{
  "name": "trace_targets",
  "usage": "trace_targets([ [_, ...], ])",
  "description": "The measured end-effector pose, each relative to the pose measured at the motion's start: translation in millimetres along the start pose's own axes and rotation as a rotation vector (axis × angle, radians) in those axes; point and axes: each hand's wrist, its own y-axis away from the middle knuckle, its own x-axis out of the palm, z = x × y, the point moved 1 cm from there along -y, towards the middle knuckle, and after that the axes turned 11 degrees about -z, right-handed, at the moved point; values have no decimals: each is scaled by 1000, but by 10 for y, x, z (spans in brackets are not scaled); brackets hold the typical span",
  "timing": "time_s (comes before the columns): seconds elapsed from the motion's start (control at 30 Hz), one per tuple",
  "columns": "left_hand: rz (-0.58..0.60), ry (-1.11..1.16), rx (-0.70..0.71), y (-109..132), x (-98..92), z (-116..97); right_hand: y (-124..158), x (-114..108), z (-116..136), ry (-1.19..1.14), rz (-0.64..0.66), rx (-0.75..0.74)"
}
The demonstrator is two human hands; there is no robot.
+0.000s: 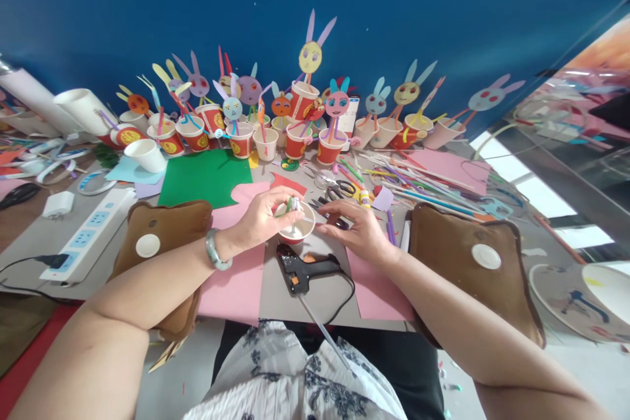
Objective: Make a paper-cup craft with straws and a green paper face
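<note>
In the head view, my left hand (pixel 263 215) pinches the upper end of a pair of pipe cleaners (pixel 294 207), pale and green. Their lower part reaches down into a white paper cup (pixel 304 235), which stands upright on the table between my hands. At the cup's right side is my right hand (pixel 361 230), fingers curved and apart with nothing visible between them. Whether its fingertips touch the cup, I cannot tell. Just below the cup lies a black hot glue gun (pixel 308 269), a glue stick jutting out towards me. Scissors (pixel 339 190) lie beyond my right hand.
Paper cups with rabbit-faced figures (pixel 241 138) line the blue wall. A green sheet (pixel 201 177) and pink paper (pixel 231 289) lie to the left, beside a white power strip (pixel 88 233). Loose pipe cleaners (pixel 418 190) spread rightward. Brown cushions (pixel 457 282) flank my forearms.
</note>
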Motion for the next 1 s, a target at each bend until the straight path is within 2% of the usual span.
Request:
trace_targets([
  [0.1, -15, 13, 6, -4, 14, 27, -77, -218, -46, 209, -87, -35],
  [0.17, -20, 15, 10, -5, 19, 42, -129, -360, -96, 518, -128, -59],
  [0.23, -23, 13, 14, -3, 18, 44, -175, -453, -159, 843, -79, -43],
  [0.33, -22, 4, 11, 0, 4, 16, -218, -481, -243, 1155, 116, 90],
  [0.4, -18, -7, 4, 2, -8, -12, -228, -451, -264, 1239, 243, 198],
  [0.47, -13, -15, 7, 3, -15, -32, -231, -414, -257, 1264, 315, 272],
  [0.57, -17, 5, 19, 3, -15, -32, -240, -382, -233, 1258, 333, 311],
  [0.7, -34, 40, -29, -7, -13, -19, -250, -395, -228, 1255, 292, 305],
  [0.8, -24, 55, -50, -17, -15, -25, -226, -419, -219, 1236, 181, 209],
  [1.0, -21, 148, -98, -20, -2, 10, -76, -471, -71, 765, -425, -339],
])
